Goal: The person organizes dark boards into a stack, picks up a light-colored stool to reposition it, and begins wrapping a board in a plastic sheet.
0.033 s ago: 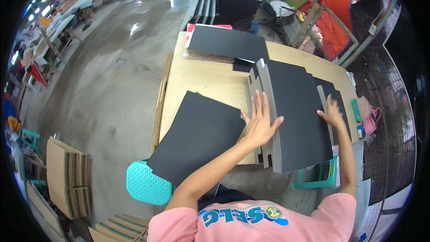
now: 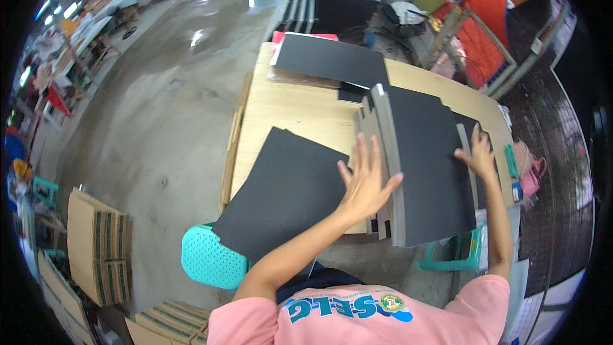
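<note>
A tall stack of black boards with grey edges stands on the right part of the wooden table. My left hand, fingers spread, is at the stack's left side; whether its palm presses the edges I cannot tell. On the other side my right hand has its fingers apart near the right edge, beside a second, lower pile of black boards. Neither hand grips anything. To the left, loose black sheets lie at a slant, overhanging the table's near edge.
Another black board rests on a pile at the table's far side. A teal stool stands at the near left, and a second teal stool is under the right side. Flattened cardboard leans at lower left. A pink item sits at the right edge.
My left hand has shifted slightly left, its fingers and thumb spread wider. The right hand's fingers have opened a little more. The whole view has shifted slightly.
</note>
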Motion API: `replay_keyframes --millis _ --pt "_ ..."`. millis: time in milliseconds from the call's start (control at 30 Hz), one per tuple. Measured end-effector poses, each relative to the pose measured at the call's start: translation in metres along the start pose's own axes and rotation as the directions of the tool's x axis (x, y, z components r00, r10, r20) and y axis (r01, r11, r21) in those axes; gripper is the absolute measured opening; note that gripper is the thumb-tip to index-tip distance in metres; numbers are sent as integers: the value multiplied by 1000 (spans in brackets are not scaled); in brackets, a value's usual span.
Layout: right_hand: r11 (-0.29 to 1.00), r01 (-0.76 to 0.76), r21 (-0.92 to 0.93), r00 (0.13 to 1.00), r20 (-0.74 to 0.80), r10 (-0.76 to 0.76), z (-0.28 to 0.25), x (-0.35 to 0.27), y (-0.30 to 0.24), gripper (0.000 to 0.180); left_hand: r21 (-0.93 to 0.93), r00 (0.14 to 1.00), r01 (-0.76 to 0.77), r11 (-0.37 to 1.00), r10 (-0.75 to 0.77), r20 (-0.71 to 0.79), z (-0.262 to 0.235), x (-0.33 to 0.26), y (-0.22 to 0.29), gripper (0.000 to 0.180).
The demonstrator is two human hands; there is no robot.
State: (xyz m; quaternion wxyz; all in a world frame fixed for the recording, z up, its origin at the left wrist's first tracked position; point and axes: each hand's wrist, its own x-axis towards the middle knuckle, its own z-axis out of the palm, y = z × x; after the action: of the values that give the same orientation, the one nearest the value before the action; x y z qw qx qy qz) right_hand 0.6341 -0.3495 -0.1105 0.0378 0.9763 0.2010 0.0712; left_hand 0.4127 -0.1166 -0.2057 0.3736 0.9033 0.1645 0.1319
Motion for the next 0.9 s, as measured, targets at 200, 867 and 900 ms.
replay_keyframes --millis 200,867,900 --pt "669 729 141 684 -131 -718 -49 84 -251 70 -214 548 515 830 -510 -663 -66 -193 -139 105" --pt "839 215 500 876 280 -392 186 -4 -373 89 -992 387 122 20 -922 28 -64 -231 -274 71" --pt "828 228 512 889 237 -391 187 -15 -375 88 -986 366 137 97 -930 -41 -65 -239 -275 70"
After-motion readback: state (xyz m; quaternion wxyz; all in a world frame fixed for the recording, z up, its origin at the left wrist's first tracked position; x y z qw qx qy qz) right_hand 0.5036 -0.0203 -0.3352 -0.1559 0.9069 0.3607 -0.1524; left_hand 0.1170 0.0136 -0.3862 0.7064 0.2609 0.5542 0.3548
